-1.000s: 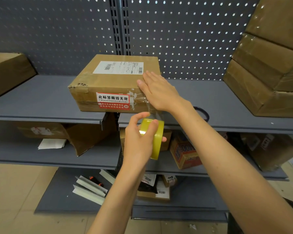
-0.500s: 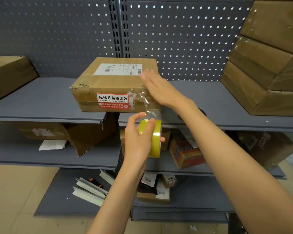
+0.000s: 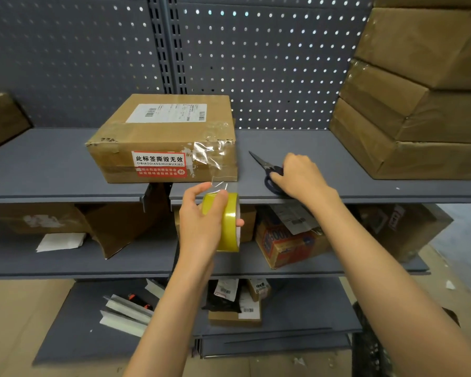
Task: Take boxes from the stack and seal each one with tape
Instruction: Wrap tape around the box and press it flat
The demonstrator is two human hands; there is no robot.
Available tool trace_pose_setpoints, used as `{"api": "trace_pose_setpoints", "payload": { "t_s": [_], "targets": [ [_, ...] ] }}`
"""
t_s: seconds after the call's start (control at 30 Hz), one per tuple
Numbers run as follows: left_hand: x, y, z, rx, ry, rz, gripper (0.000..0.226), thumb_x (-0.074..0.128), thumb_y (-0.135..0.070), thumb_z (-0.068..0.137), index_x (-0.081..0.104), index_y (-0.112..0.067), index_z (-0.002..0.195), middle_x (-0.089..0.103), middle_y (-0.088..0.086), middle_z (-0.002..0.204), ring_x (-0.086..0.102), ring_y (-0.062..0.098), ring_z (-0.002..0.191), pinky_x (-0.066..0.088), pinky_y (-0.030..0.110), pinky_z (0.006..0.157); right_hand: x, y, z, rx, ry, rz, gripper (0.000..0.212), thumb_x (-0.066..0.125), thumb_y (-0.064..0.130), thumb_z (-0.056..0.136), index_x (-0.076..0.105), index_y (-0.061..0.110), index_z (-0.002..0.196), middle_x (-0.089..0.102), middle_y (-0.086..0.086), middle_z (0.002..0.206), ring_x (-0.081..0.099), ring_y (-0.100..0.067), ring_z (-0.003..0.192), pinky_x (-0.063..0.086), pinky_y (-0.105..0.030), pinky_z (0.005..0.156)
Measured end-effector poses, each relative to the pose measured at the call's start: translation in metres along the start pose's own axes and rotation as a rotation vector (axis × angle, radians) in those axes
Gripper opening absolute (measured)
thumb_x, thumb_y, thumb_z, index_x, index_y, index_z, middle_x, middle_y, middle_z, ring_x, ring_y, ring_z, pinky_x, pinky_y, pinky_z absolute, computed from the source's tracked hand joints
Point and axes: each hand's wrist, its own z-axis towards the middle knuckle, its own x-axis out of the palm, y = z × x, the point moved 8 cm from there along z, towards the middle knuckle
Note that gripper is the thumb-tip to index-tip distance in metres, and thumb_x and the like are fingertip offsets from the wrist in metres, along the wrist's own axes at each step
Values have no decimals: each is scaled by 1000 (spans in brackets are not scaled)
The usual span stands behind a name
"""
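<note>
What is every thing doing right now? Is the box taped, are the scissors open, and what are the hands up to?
Box: closed, flat on the shelf, clear tape stuck over its right front corner.
Tape strip: uncut, runs from box to roll.
Tape roll: gripped below the shelf edge by the left hand.
Scissors: lying on the shelf, blades closed.
Right hand: fingers curled over the scissors' handles.

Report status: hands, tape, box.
Left hand grips tape roll, strip uncut, stuck on box. Right hand on scissors, grip unclear. Nothing in the way.
</note>
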Motion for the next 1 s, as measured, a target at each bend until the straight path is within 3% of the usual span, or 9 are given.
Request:
{"api": "trace_pose_setpoints", "payload": {
  "t_s": [0.07, 0.17, 0.27, 0.37, 0.47, 0.6, 0.83, 1.0],
  "targets": [
    [0, 0, 0, 0, 1, 5, 39, 55, -17, 96, 45, -14, 134, 48, -9, 85, 56, -14, 46, 39, 8, 37, 0, -2, -4, 16, -16, 26, 29, 58, 29, 94, 49, 1, 91, 54, -15, 91, 50, -29, 79, 32, -30, 53],
    [0, 0, 0, -6, -2, 15, 38, 56, -18, 96, 46, -15, 133, 49, -6, 86, 57, -12, 46, 39, 8, 37, 1, -3, -9, 33, -17, -12, 27, 58, 29, 94, 50, 3, 92, 57, -19, 103, 54, -34, 95, 35, -33, 66],
    [-3, 1, 3, -18, -10, 11, 38, 57, -21, 95, 47, -16, 131, 54, -3, 91, 60, -2, 43, 43, 12, 39, 0, -4, -11, 46, 1, 23, 21, 51, 23, 98, 50, 2, 95, 51, -14, 97, 47, -28, 85, 32, -32, 66],
    [-4, 1, 3, -11, -18, 16, 37, 57, -20, 95, 48, -16, 131, 52, -4, 91, 60, -4, 44, 42, 11, 39, -4, -11, -9, 29, 19, 274, 27, 49, 27, 99, 51, 0, 106, 52, -10, 94, 49, -24, 82, 35, -32, 57],
    [-3, 1, 3, 0, -23, 13, 37, 56, -19, 95, 48, -14, 131, 50, -7, 90, 58, -11, 46, 41, 9, 39, -16, -6, -13, -98, 0, 488, 27, 59, 30, 94, 53, 8, 109, 57, -1, 92, 54, -15, 85, 42, -22, 65],
    [-2, 1, 2, 6, -30, 21, 37, 56, -18, 96, 48, -14, 132, 50, -8, 87, 57, -11, 46, 41, 9, 38, -25, 5, -23, -216, -9, 584, 33, 72, 34, 83, 53, 15, 102, 60, 5, 88, 54, -1, 74, 41, -5, 60],
    [-2, 3, 3, 12, -29, 26, 38, 56, -18, 96, 47, -14, 133, 50, -8, 88, 57, -12, 46, 41, 9, 39, -19, -2, -42, -216, 156, 521, 59, 74, 59, 67, 49, 15, 98, 57, 6, 83, 52, -5, 70, 40, -20, 60],
    [-4, 2, 5, 15, -37, 23, 37, 57, -19, 95, 49, -15, 131, 52, -7, 88, 59, -6, 44, 43, 11, 40, -26, -10, -50, -228, 206, 492, 60, 71, 67, 58, 49, 19, 87, 55, 9, 73, 48, -4, 61, 37, -19, 57]
  ]
}}
